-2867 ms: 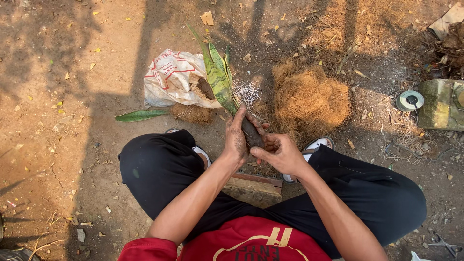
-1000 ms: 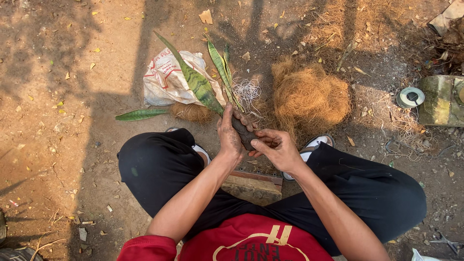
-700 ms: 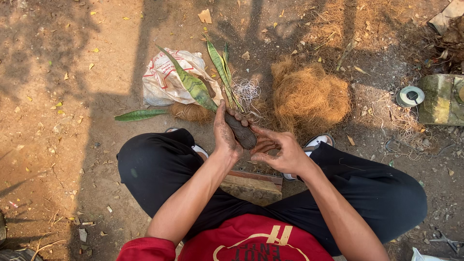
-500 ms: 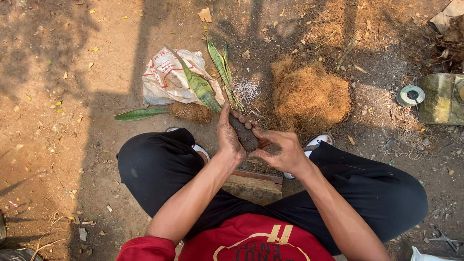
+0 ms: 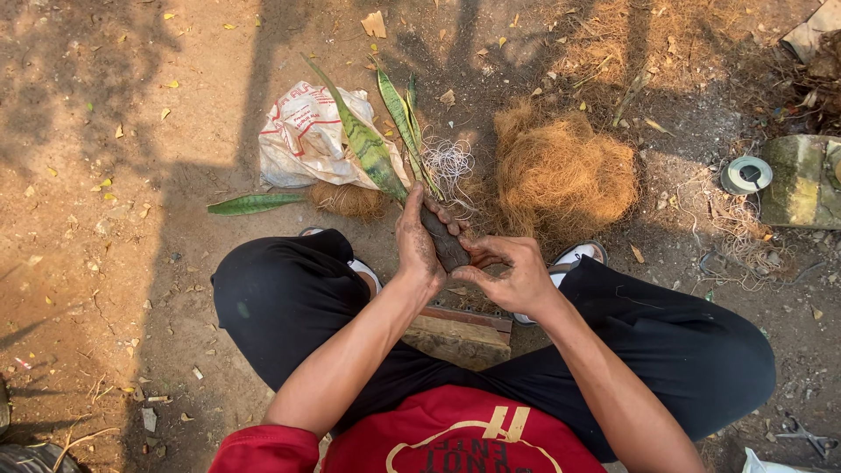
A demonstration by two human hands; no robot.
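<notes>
Seen from the head camera, the person is sitting low on bare ground, knees spread, both forearms reaching forward between them. The left hand point(image 5: 417, 245) is wrapping closed around a dark root ball point(image 5: 442, 241), fingers curled over its top, holding it upright so that the long green leaves of the plant point(image 5: 372, 149) are pointing away from the body. The right hand point(image 5: 508, 271) is lying just beside it, fingers bent and half closed, the fingertips pinching at the lower side of the ball; whether something thin is caught between them is not clear.

Beyond the hands, a white plastic bag point(image 5: 302, 140) is lying crumpled on the soil, with a loose leaf point(image 5: 254, 203) stretching out at its near left. A tangle of white string point(image 5: 448, 162) is resting beside the leaves, and a heap of brown coconut fibre point(image 5: 561, 171) is sitting to the right. Near the right edge of the ground, a tape roll point(image 5: 745, 174) is lying by a mossy block point(image 5: 802, 180). A wooden board point(image 5: 460, 333) is showing under the wrists.
</notes>
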